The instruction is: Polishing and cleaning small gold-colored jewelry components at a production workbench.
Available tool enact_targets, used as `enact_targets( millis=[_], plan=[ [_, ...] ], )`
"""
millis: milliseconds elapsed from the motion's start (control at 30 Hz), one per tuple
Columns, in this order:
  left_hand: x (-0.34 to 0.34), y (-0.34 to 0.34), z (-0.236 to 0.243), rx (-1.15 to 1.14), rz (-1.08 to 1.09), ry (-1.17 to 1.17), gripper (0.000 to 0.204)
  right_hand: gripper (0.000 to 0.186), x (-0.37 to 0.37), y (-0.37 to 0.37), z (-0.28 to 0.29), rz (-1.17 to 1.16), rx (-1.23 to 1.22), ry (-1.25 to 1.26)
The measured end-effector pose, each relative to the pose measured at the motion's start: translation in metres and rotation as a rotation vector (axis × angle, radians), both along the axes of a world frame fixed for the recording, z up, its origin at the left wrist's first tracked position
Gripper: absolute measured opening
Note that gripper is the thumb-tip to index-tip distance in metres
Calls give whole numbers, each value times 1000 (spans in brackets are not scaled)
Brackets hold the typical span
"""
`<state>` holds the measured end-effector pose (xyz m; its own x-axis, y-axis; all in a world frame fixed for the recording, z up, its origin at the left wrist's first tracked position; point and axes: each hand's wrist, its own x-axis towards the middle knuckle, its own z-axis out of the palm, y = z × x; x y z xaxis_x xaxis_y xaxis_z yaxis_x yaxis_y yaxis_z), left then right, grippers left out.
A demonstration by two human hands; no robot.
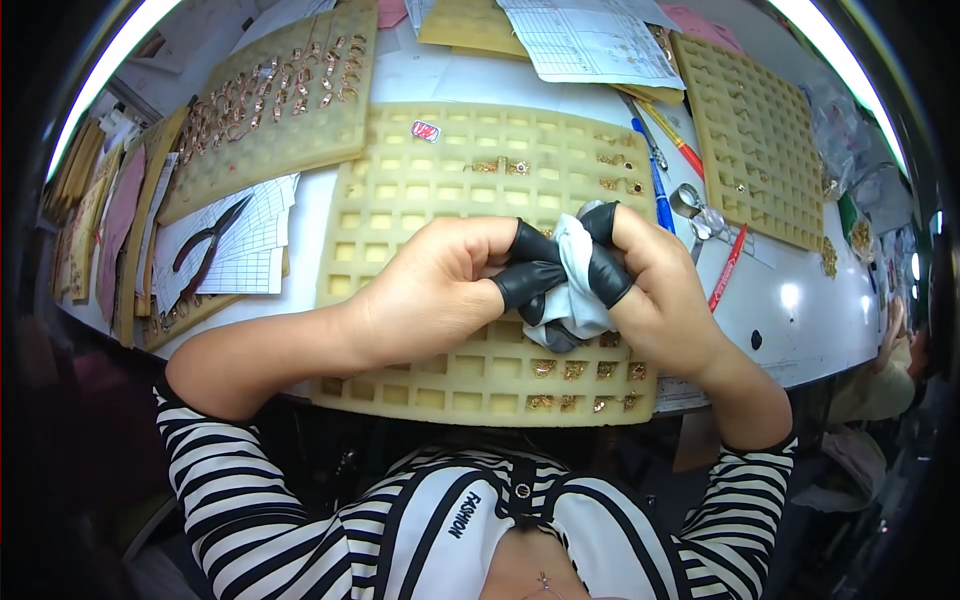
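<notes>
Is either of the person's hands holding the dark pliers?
No, the pliers lie on grid-lined paper, while the left hand and right hand hold a pale cloth.

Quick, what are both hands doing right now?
Left hand: pinched closed against the pale cloth; can't tell what's between its fingers.
Right hand: closed, holding the pale cloth.
</notes>
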<state>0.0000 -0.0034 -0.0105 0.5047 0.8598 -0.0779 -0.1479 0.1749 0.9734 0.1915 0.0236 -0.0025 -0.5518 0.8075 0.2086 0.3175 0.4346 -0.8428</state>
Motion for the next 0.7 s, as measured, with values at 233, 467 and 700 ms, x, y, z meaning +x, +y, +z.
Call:
enact_targets(
  millis=[233, 467, 700],
  plan=[
    [-1, 2, 13, -149, 2, 105, 18, 12, 8, 4, 9, -23, -399, 174],
    [-1, 2, 14, -187, 25, 102, 16, 11, 10, 7, 9, -3, -420, 236],
    [0, 2, 12, -179, 37, 102, 15, 10, 11, 9, 8, -20, -437, 188]
  ],
)
